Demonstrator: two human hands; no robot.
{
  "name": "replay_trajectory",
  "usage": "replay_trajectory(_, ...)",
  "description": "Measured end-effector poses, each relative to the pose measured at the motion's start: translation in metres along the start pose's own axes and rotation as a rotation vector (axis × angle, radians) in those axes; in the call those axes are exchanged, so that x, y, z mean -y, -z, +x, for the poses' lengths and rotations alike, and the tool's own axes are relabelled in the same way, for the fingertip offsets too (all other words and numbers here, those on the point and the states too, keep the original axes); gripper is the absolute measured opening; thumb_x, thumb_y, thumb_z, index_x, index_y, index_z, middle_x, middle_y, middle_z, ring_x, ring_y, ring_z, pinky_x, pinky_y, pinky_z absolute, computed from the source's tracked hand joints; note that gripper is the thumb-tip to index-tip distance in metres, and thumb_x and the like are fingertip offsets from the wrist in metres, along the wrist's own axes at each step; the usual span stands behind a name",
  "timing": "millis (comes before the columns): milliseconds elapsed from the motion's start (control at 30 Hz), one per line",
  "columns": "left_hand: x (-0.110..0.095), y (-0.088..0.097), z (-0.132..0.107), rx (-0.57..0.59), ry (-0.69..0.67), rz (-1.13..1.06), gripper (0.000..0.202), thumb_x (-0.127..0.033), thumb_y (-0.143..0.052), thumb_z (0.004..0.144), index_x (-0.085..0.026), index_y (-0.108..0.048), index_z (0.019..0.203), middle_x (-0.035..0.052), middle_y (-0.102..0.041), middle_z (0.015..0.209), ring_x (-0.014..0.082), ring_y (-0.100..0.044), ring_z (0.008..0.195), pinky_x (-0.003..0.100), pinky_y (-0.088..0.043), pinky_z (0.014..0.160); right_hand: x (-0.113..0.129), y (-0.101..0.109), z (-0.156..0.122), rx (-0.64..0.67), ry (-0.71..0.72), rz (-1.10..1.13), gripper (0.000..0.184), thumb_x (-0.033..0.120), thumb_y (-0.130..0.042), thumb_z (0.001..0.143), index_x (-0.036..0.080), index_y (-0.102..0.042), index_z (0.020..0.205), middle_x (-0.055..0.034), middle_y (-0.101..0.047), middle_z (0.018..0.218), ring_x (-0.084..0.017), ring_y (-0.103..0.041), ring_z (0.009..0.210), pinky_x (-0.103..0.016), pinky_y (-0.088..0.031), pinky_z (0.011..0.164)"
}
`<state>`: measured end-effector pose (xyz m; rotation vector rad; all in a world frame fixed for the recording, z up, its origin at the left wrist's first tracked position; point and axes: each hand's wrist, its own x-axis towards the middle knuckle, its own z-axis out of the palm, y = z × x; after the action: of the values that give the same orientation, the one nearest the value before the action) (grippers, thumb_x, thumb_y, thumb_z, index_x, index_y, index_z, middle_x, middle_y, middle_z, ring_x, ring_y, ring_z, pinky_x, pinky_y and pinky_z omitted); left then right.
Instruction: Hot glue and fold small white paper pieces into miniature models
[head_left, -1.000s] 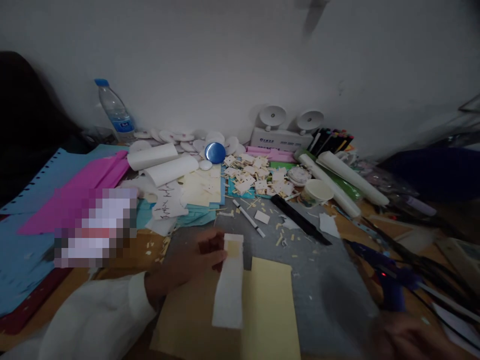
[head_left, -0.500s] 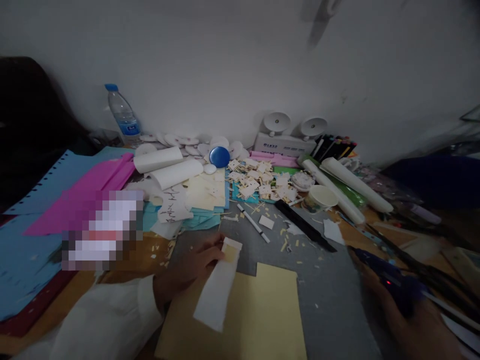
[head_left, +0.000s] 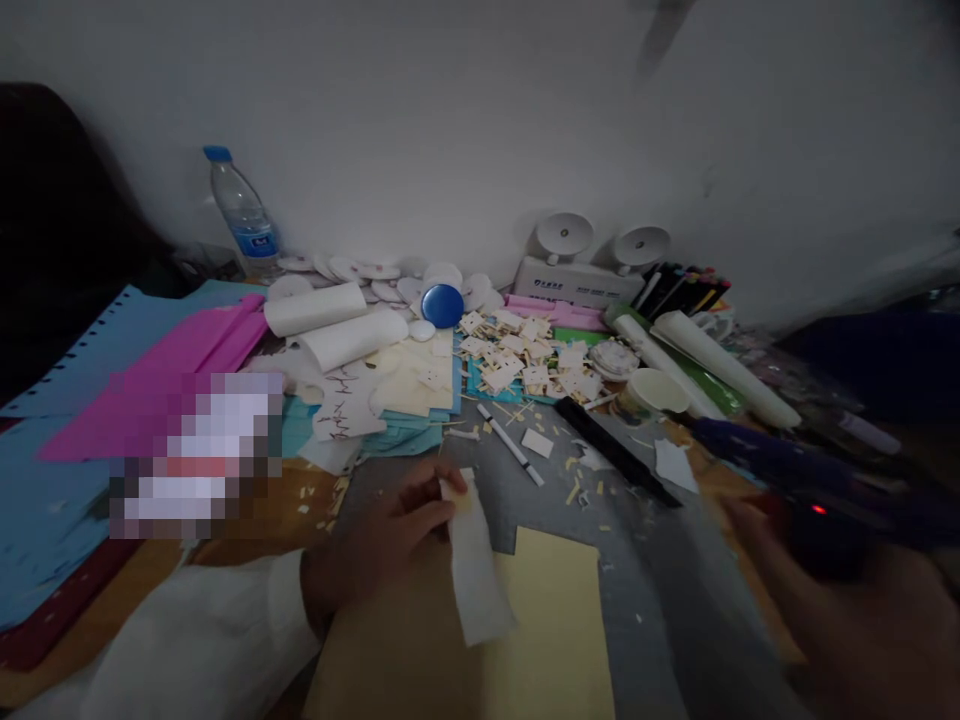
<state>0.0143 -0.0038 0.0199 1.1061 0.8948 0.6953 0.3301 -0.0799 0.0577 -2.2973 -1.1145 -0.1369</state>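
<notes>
My left hand [head_left: 390, 540] pinches the top end of a long white paper strip [head_left: 476, 575], which hangs down over a pale yellow sheet [head_left: 559, 620] on the grey cutting mat [head_left: 660, 580]. My right hand [head_left: 840, 620], blurred at the lower right, grips a dark blue glue gun [head_left: 802, 480] with a small red light; its nozzle points left, above the mat and clear of the strip.
Behind the mat lie a white pen [head_left: 510, 445], a black ruler [head_left: 615, 450], a paper cup [head_left: 658, 392], small cream cut-outs [head_left: 525, 355], white paper rolls [head_left: 330, 325], a blue button [head_left: 442, 305], a water bottle [head_left: 241, 215] and markers [head_left: 682, 290]. Pink and blue sheets [head_left: 150, 380] cover the left.
My right hand has picked up the glue gun and lifted it up and left over the mat. The strip in my left hand has swung from leaning left to leaning right.
</notes>
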Motion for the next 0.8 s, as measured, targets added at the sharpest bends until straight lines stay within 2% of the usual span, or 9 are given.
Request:
replay_trajectory(67, 0.001, 0.001, 0.000, -0.037, -0.029, 0.095, 0.010, -0.029, -0.056, 0.080, -0.020, -0.052, 0.082, -0.0042, -0.050, 0.070, 0.0125, -0.049, 0.067, 0.023, -0.042, 0.063, 0.030, -0.014, 0.001, 0.042, 0.069, 0.117, 0.046, 0.064, -0.064, 0.061, 0.021, -0.057, 0.072, -0.0025, -0.057, 0.058, -0.024, -0.056, 0.051, -0.033, -0.040, 0.046)
replay_trajectory(133, 0.002, 0.002, -0.001, -0.051, -0.058, 0.183, 0.010, -0.030, -0.052, 0.082, -0.020, -0.054, 0.082, -0.0027, -0.051, 0.073, 0.0141, -0.051, 0.071, 0.024, -0.043, 0.065, 0.047, -0.032, -0.001, 0.039, 0.157, 0.209, 0.041, 0.060, -0.064, 0.064, 0.021, -0.054, 0.069, 0.0006, -0.055, 0.052, -0.019, -0.052, 0.045, -0.029, -0.039, 0.042)
replay_trajectory(233, 0.004, 0.005, -0.001, -0.062, -0.060, 0.256, 0.017, -0.033, -0.045, 0.087, -0.021, -0.057, 0.085, -0.0005, -0.055, 0.079, 0.0161, -0.054, 0.076, 0.026, -0.045, 0.069, 0.054, -0.059, -0.011, 0.110, 0.308, 0.257, 0.033, 0.051, -0.060, 0.072, 0.022, -0.050, 0.061, 0.0031, -0.049, 0.044, -0.015, -0.047, 0.038, -0.026, -0.035, 0.037)
replay_trajectory(333, 0.005, 0.005, -0.001, -0.067, -0.002, 0.239, 0.019, -0.034, -0.045, 0.088, -0.023, -0.055, 0.099, -0.0009, -0.058, 0.079, 0.0164, -0.056, 0.074, 0.026, -0.047, 0.067, 0.050, -0.077, -0.021, 0.158, 0.473, 0.280, 0.030, 0.045, -0.058, 0.074, 0.023, -0.047, 0.057, 0.0040, -0.048, 0.041, -0.013, -0.045, 0.033, -0.024, -0.033, 0.033)
replay_trajectory(433, 0.009, 0.005, -0.001, -0.048, 0.038, 0.193, 0.024, -0.032, -0.047, 0.089, -0.026, -0.047, 0.112, -0.0030, -0.058, 0.076, 0.0154, -0.057, 0.071, 0.025, -0.046, 0.065, 0.046, -0.082, -0.026, 0.167, 0.562, 0.282, 0.025, 0.039, -0.057, 0.076, 0.023, -0.049, 0.059, 0.0033, -0.052, 0.043, -0.013, -0.047, 0.033, -0.023, -0.035, 0.033)
replay_trajectory(667, 0.024, 0.006, 0.002, -0.011, 0.028, 0.163, 0.015, -0.033, -0.049, 0.090, -0.025, -0.045, 0.103, -0.0030, -0.058, 0.076, 0.0131, -0.054, 0.067, 0.022, -0.041, 0.059, 0.045, -0.077, -0.035, 0.221, 0.636, 0.307, 0.016, 0.035, -0.055, 0.077, 0.019, -0.057, 0.075, 0.0043, -0.054, 0.044, -0.013, -0.050, 0.031, -0.022, -0.039, 0.032)
replay_trajectory(800, 0.025, 0.005, 0.002, -0.026, 0.028, 0.195, 0.018, -0.035, -0.051, 0.089, -0.025, -0.046, 0.103, -0.0031, -0.060, 0.074, 0.0132, -0.054, 0.065, 0.021, -0.040, 0.058, 0.047, -0.081, -0.039, 0.227, 0.641, 0.300, 0.017, 0.035, -0.054, 0.078, 0.019, -0.058, 0.075, 0.0028, -0.057, 0.045, -0.013, -0.052, 0.032, -0.022, -0.040, 0.032)
